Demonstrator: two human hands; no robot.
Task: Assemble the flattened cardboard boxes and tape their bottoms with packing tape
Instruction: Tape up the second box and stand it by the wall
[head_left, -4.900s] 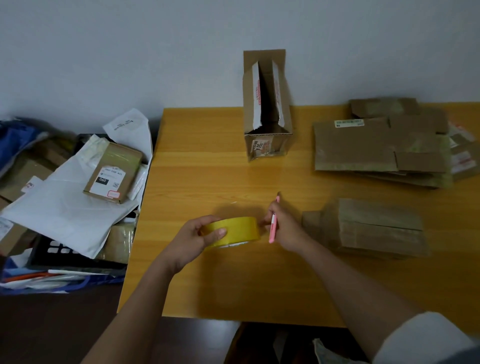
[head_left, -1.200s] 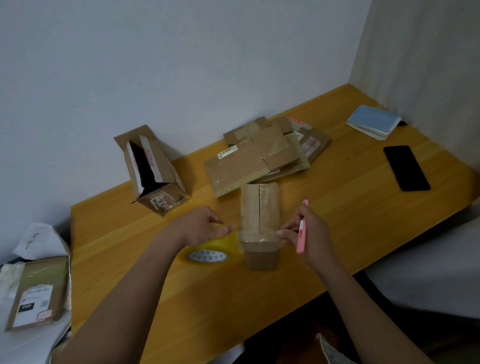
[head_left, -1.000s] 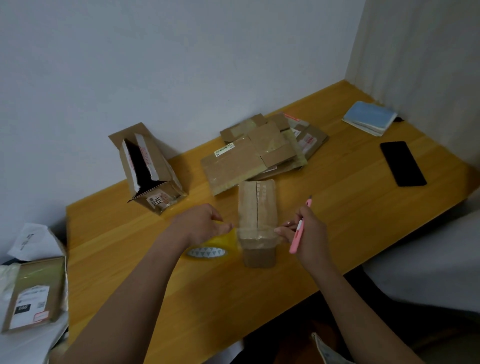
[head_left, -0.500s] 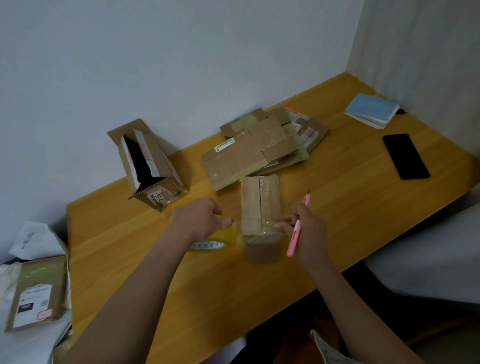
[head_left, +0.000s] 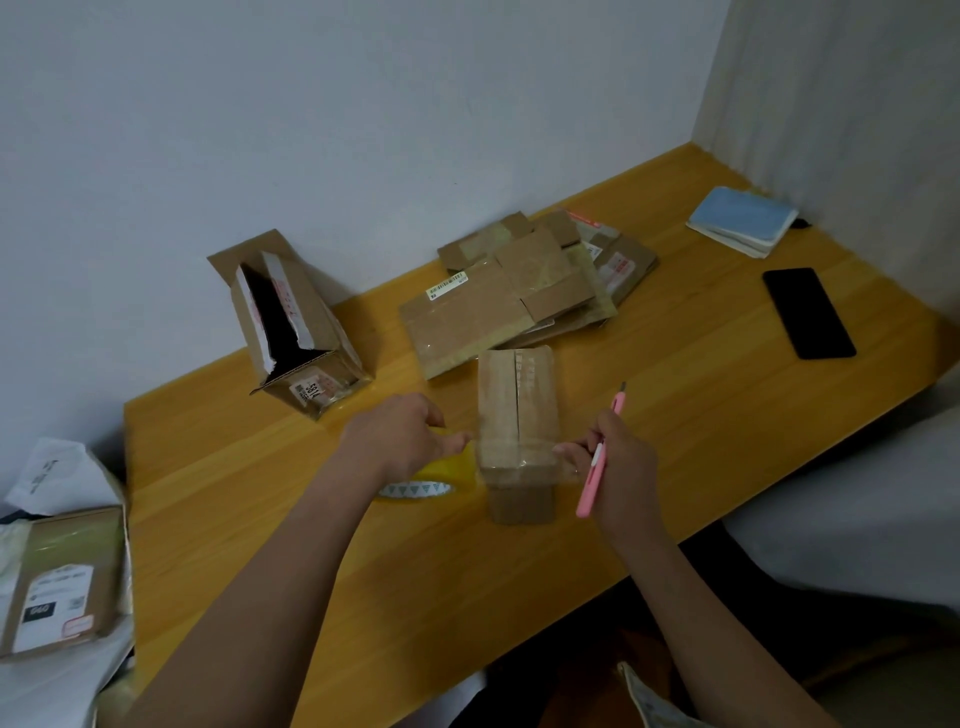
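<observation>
Fingers of my left hand (head_left: 400, 441) clutch tape roll (head_left: 441, 475) left of box (head_left: 519, 415); right hand (head_left: 610, 470), gripping cutter (head_left: 597, 467), pins strip across box for tension.

head view, angled down, near table (head_left: 260, 519)

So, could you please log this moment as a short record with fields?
surface: wooden table
left hand: holds yellow tape roll
right hand: holds pink cutter, pinches the tape end
tape: clear strip stretched across small box
waiting: flat cardboard stack
also on table: open box, black phone, blue notebook
</observation>
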